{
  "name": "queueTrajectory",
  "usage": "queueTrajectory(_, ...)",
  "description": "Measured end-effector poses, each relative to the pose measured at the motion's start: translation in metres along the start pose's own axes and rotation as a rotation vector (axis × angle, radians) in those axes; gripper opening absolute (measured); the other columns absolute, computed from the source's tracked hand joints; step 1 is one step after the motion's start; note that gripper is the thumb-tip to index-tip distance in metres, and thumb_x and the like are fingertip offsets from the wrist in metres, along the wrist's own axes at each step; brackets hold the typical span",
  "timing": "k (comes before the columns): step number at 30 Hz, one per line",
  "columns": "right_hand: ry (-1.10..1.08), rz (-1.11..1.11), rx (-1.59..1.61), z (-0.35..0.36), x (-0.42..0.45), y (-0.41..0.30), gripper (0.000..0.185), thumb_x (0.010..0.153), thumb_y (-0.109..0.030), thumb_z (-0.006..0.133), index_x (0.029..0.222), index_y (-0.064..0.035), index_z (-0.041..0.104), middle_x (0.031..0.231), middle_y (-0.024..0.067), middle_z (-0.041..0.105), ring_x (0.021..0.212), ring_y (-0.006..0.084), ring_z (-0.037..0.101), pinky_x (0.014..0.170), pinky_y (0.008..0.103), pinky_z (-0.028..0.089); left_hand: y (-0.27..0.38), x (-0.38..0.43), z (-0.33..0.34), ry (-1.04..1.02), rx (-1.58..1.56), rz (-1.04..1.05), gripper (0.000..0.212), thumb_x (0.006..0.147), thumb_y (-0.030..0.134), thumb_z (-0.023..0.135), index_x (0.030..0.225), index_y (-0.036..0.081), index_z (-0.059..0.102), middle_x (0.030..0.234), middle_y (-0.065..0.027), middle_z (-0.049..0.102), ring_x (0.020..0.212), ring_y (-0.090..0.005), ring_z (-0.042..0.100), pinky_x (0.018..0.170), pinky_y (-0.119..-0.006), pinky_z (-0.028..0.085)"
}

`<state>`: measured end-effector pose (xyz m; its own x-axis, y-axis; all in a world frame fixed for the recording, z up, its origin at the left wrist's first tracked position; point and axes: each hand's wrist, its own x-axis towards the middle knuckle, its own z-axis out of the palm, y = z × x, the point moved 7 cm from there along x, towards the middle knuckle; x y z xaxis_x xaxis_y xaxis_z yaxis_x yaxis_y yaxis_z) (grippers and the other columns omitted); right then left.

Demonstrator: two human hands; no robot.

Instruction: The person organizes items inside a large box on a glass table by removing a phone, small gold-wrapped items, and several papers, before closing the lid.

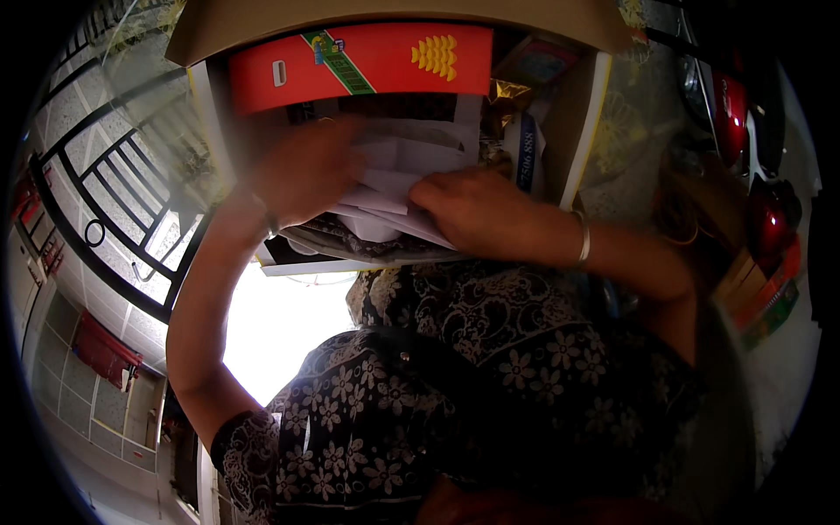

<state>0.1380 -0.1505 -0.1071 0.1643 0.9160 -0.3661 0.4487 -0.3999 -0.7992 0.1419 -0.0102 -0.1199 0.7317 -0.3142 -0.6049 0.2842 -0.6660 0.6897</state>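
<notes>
Before me, close to my lap, is an open cardboard box with pale edges. My left hand, blurred, is over the left part of the white papers inside it; whether it grips anything is unclear. The fingers of my right hand are closed on the right side of these papers. A red carton with a green stripe lies across the box's far side. Gold foil packaging and a white-and-blue printed item are at the right. Dark patterned cloth shows beneath the papers.
A black metal railing curves along the left. Red-and-black shiny objects stand at the right, above a red and green carton. A raised cardboard flap borders the box's far side. A red cloth hangs lower left.
</notes>
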Motion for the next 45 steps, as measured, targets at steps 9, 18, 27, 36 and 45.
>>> queueTrajectory(9, 0.103, 0.418, 0.300, -0.020, -0.014, 0.049, 0.030, 0.085, -0.014, 0.048, 0.110, 0.0018, 0.049, 0.106, 0.0237, 0.051, 0.099, 0.0370, 0.053, 0.086, 0.0418, 0.043, 0.013, -0.004, 0.027, -0.354, 0.063, -0.068, 0.033, 0.088, 0.027, 0.042, 0.102, 0.003, 0.059, 0.097, -0.0164, 0.060, 0.090, -0.0333, 0.057, 0.080, -0.039, 0.045)
queueTrajectory(18, 0.217, 0.394, 0.048, -0.019, 0.004, 0.092, 0.041, 0.077, -0.009, 0.054, 0.114, 0.0059, 0.046, 0.116, 0.0254, 0.045, 0.109, 0.0390, 0.045, 0.091, 0.0418, 0.039, 0.019, -0.008, 0.032, -0.372, 0.133, -0.004, 0.031, 0.088, 0.026, 0.042, 0.099, 0.002, 0.060, 0.094, -0.0159, 0.061, 0.089, -0.0327, 0.056, 0.081, -0.039, 0.044)
queueTrajectory(27, -0.129, 0.634, 0.093, -0.003, 0.011, 0.111, 0.029, 0.076, -0.015, 0.058, 0.100, 0.0006, 0.055, 0.095, 0.0189, 0.060, 0.090, 0.0312, 0.058, 0.078, 0.0365, 0.046, 0.020, -0.010, 0.035, -0.372, 0.130, 0.043, 0.029, 0.089, 0.025, 0.042, 0.096, 0.003, 0.060, 0.093, -0.0140, 0.061, 0.089, -0.0319, 0.056, 0.080, -0.039, 0.044)
queueTrajectory(36, -0.074, 0.532, -0.032, -0.008, 0.012, 0.107, 0.014, 0.078, -0.014, 0.056, 0.085, -0.0025, 0.059, 0.078, 0.0137, 0.061, 0.073, 0.0253, 0.062, 0.065, 0.0358, 0.048, 0.019, -0.011, 0.035, -0.297, 0.106, 0.095, 0.029, 0.088, 0.024, 0.042, 0.093, 0.003, 0.060, 0.091, -0.0137, 0.061, 0.087, -0.0319, 0.056, 0.080, -0.040, 0.044)
queueTrajectory(45, 0.196, 0.462, 0.209, -0.043, -0.001, 0.092, 0.017, 0.081, -0.005, 0.049, 0.096, 0.0013, 0.055, 0.076, 0.0154, 0.060, 0.055, 0.0204, 0.060, 0.053, 0.0318, 0.049, 0.015, -0.010, 0.036, -0.333, 0.115, 0.053, 0.029, 0.088, 0.024, 0.041, 0.092, 0.002, 0.060, 0.091, -0.0141, 0.060, 0.085, -0.0320, 0.056, 0.078, -0.040, 0.044)
